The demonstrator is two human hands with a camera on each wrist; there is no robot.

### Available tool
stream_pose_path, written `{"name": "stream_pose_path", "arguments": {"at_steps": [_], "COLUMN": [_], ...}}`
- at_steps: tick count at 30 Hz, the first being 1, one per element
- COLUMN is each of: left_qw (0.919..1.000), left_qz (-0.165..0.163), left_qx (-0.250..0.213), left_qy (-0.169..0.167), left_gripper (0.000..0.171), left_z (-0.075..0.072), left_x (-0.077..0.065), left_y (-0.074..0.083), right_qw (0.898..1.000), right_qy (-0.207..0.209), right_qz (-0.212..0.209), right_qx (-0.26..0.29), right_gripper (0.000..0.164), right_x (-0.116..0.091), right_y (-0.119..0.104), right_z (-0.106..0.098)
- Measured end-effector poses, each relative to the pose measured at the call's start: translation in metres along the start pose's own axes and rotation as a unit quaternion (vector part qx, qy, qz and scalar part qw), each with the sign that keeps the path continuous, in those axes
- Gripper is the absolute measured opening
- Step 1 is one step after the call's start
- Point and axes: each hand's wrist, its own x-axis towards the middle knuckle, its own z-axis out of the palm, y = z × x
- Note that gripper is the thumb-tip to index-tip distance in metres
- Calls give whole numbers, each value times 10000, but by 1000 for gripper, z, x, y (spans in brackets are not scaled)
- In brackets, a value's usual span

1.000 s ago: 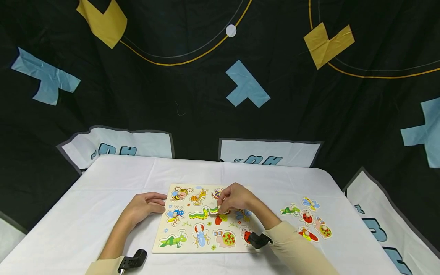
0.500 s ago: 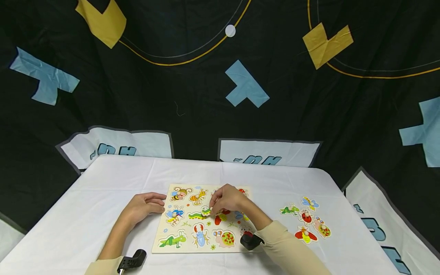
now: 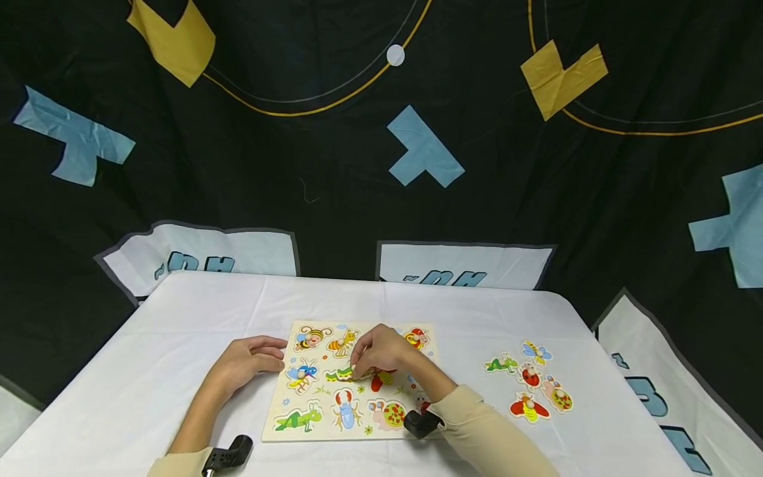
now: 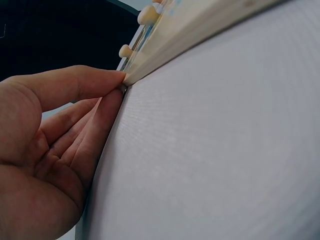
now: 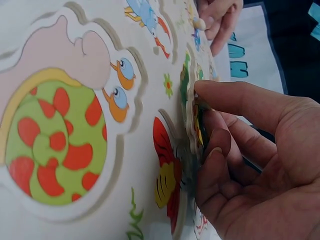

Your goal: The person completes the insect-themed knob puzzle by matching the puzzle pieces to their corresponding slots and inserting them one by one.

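My right hand [image 3: 381,348] is over the middle of a wooden insect puzzle board [image 3: 328,433]. Between thumb and fingers it pinches a caterpillar puzzle piece [image 5: 192,112], which stands close above the printed green caterpillar [image 3: 338,375]. Its knob is hidden by the fingers. My left hand [image 3: 247,361] lies at the board's left side, its thumb and fingertips touching the edge. In the left wrist view, two wooden knobs [image 4: 147,16] rise from the board beyond those fingertips. The right wrist view shows the snail recess [image 5: 55,140] large and unfilled.
Right of the board lie several loose pieces: a grasshopper [image 3: 501,363], a blue-winged insect [image 3: 538,352], a ladybug [image 3: 530,376], a snail [image 3: 558,394] and a red-winged insect [image 3: 529,407]. White cloth [image 3: 197,318] covers the table; a dark curtain [image 3: 334,165] hangs behind.
My right hand has moved left across the board with the caterpillar piece, uncovering the ladybug-like picture at the upper right. My left hand keeps its place at the edge.
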Motion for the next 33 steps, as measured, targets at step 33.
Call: {"name": "stream_pose_path", "arguments": {"at_steps": [33], "left_qw": [9999], "left_qz": [40], "left_qx": [-109], "left_qy": [-26], "left_gripper": [51], "left_z": [0], "left_x": [0], "left_y": [0], "right_qw": [9997], "right_qy": [110], "right_qz": [-150], "right_qx": [-170], "right_gripper": [16], "right_x": [5], "right_y": [-10], "right_z": [19]}}
